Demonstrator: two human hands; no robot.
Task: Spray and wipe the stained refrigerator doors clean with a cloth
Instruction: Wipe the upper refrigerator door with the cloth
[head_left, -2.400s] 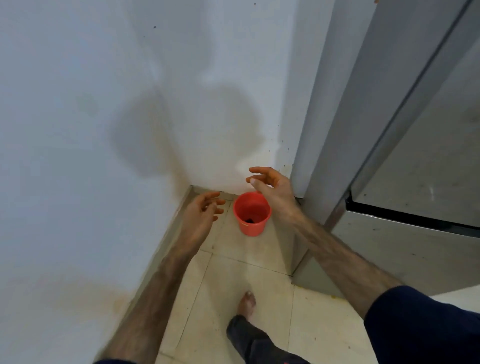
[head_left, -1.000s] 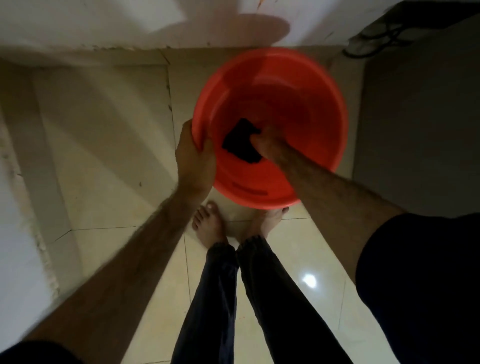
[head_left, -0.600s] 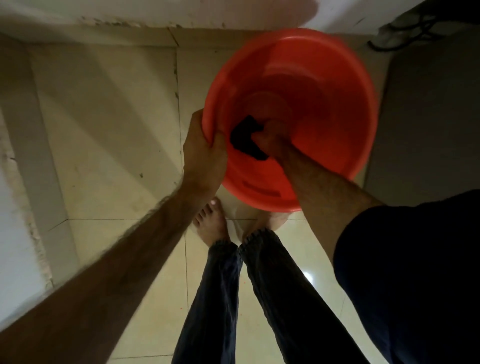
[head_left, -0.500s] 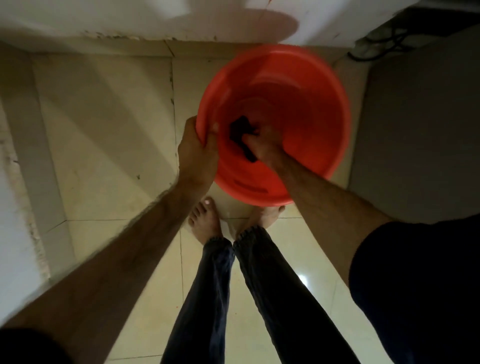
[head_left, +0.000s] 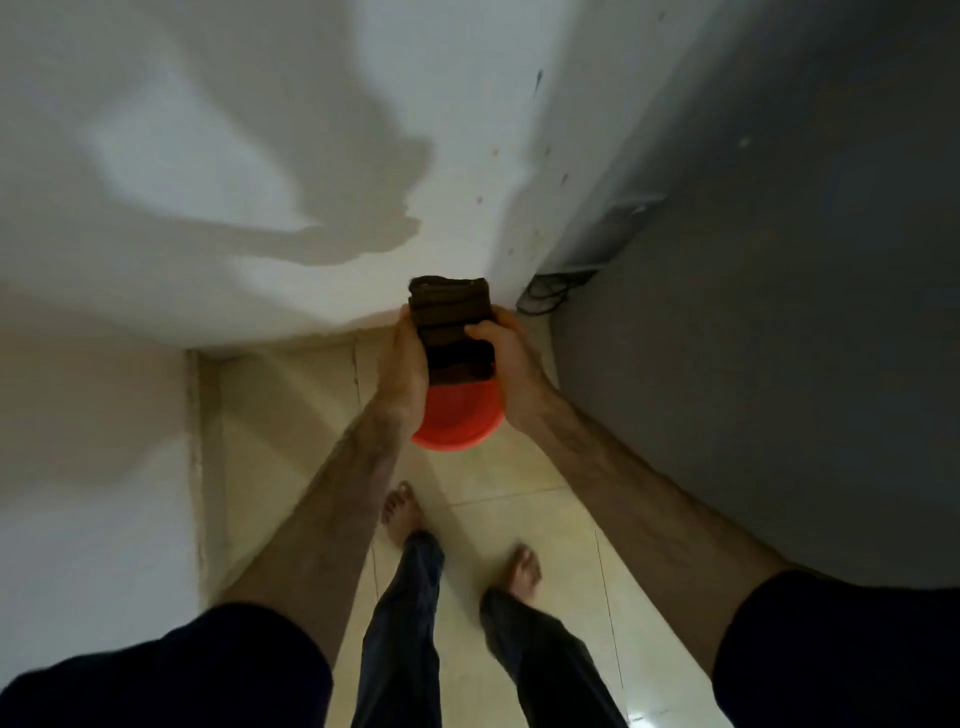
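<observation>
A folded dark brown cloth (head_left: 453, 325) is held upright in front of me, above the floor. My left hand (head_left: 400, 358) grips its left edge and my right hand (head_left: 506, 353) wraps its right edge, thumb across the front. Below the hands, a red plastic bucket (head_left: 457, 428) stands on the tiled floor, mostly hidden by the cloth and my wrists. The grey side of the refrigerator (head_left: 753, 312) fills the right of the view. No spray bottle is visible.
White walls (head_left: 208, 156) meet in a corner to the left and ahead. Black cables (head_left: 545, 293) lie behind the refrigerator at floor level. My bare feet (head_left: 400, 512) stand on beige tiles (head_left: 519, 467) in the narrow strip between wall and refrigerator.
My right hand has lifted the cloth out of the bucket. My left hand has let go of the bucket rim and now holds the cloth too. The view has risen; the bucket sits lower.
</observation>
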